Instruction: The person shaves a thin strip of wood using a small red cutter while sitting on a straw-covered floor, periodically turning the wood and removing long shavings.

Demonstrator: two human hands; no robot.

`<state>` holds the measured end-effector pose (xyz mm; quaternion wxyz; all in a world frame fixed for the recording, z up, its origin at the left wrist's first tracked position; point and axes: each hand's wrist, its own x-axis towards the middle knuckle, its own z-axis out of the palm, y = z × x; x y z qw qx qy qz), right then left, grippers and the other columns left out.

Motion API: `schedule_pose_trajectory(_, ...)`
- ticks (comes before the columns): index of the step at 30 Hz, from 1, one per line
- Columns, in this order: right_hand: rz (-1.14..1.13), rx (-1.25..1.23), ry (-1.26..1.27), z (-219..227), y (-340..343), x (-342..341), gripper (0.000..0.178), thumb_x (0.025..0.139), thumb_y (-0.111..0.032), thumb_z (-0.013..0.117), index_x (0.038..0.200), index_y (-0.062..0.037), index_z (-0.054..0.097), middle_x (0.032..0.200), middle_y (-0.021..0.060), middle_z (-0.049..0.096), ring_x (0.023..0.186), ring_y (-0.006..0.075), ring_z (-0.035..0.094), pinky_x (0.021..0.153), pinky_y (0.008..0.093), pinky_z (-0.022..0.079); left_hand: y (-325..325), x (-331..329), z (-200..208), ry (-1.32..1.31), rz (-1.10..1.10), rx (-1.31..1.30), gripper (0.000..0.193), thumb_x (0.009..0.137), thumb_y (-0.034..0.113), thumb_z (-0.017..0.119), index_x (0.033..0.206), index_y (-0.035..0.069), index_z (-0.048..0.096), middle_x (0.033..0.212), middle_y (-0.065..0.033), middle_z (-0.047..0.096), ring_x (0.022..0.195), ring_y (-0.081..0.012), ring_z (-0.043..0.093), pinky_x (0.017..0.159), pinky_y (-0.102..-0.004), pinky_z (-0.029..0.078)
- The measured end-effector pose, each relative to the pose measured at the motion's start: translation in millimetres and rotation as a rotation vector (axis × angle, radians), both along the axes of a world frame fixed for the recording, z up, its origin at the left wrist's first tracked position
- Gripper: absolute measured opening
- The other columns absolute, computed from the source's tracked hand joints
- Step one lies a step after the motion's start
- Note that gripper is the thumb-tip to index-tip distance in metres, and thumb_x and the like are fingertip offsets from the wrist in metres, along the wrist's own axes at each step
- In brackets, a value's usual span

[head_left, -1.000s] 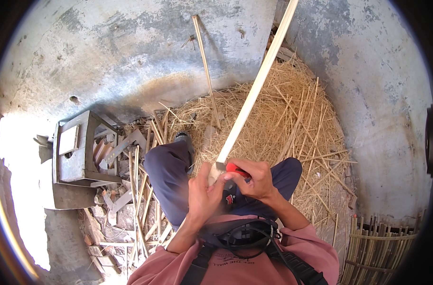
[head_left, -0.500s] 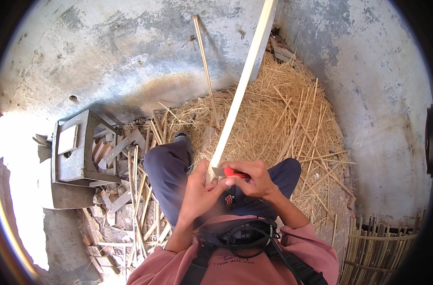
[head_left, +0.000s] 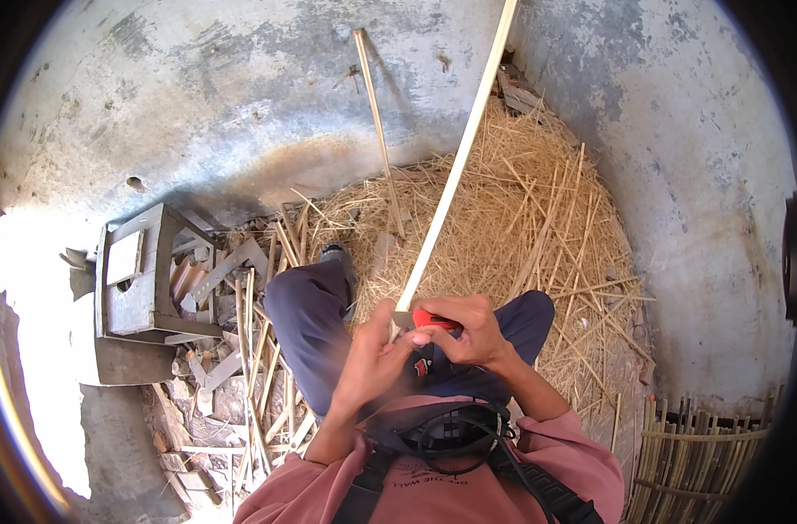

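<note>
The left hand (head_left: 368, 360) is closed around the lower end of a pale strip (head_left: 455, 179); the right hand (head_left: 472, 332), just beside it, is curled around the red handle of a knife (head_left: 435, 320); the grey blade (head_left: 403, 320) juts from the right hand toward the left and lies across the strip close to the left hand's fingers; how deep its edge sits cannot be told; the thumbs meet just below the blade, touching or nearly so.

From the left hand the strip runs up and away, leaning right; it passes over the straw (head_left: 512, 227) beyond both hands, then before the wall (head_left: 241, 87), and leaves the view at the top; below the hands are the pink shirt (head_left: 468, 498) and a black strap (head_left: 363, 485); the dark trousers (head_left: 307, 306) show a bent knee on the outer side of each hand; a shoe (head_left: 335, 253) is beyond the left hand.

Farther beyond the left hand a thin pole (head_left: 376, 113) leans on the wall; well to its left stands a wooden box (head_left: 136, 293), with loose sticks (head_left: 254, 367) between box and hand; well to the right of the right hand, and lower, is a stick fence (head_left: 700, 463).
</note>
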<state>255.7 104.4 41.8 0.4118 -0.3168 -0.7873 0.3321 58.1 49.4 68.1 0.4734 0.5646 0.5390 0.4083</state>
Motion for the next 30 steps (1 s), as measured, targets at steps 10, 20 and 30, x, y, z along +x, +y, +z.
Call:
schedule_pose_trajectory(10,-0.065,-0.017,-0.022,7.0,-3.5,-5.9,0.033,0.088,-0.023,0.081,0.111,0.0016,0.077,0.091,0.0176,0.078,0.075,0.0303,0.077,0.065,0.0345,0.059,-1.1,3.6,-6.3,0.086,0.032,0.112,0.035,0.103,0.033,0.073,0.105,0.0,0.06,0.068,-0.0128,0.06,0.059,-0.021,0.056,0.057,-0.0357,0.045)
schedule_pose_trajectory(20,-0.172,0.076,-0.012,7.3,-7.4,-13.2,0.035,0.089,-0.023,0.082,0.115,0.0007,0.077,0.095,0.0184,0.078,0.079,0.032,0.078,0.068,0.0356,0.061,-3.4,11.5,-4.2,-0.049,0.14,0.009,0.029,0.102,0.025,0.075,0.11,-0.001,0.063,0.068,0.0022,0.056,0.065,-0.0028,0.045,0.055,-0.024,0.035)
schedule_pose_trajectory(30,0.015,-0.077,-0.083,14.6,4.3,1.7,0.035,0.089,-0.026,0.082,0.111,0.0009,0.078,0.088,0.0177,0.077,0.072,0.0308,0.076,0.065,0.034,0.059,-3.4,5.4,-2.7,0.074,0.118,0.071,0.032,0.1,0.021,0.079,0.095,0.001,0.054,0.065,0.0005,0.054,0.063,-0.0023,0.043,0.053,-0.0245,0.037)
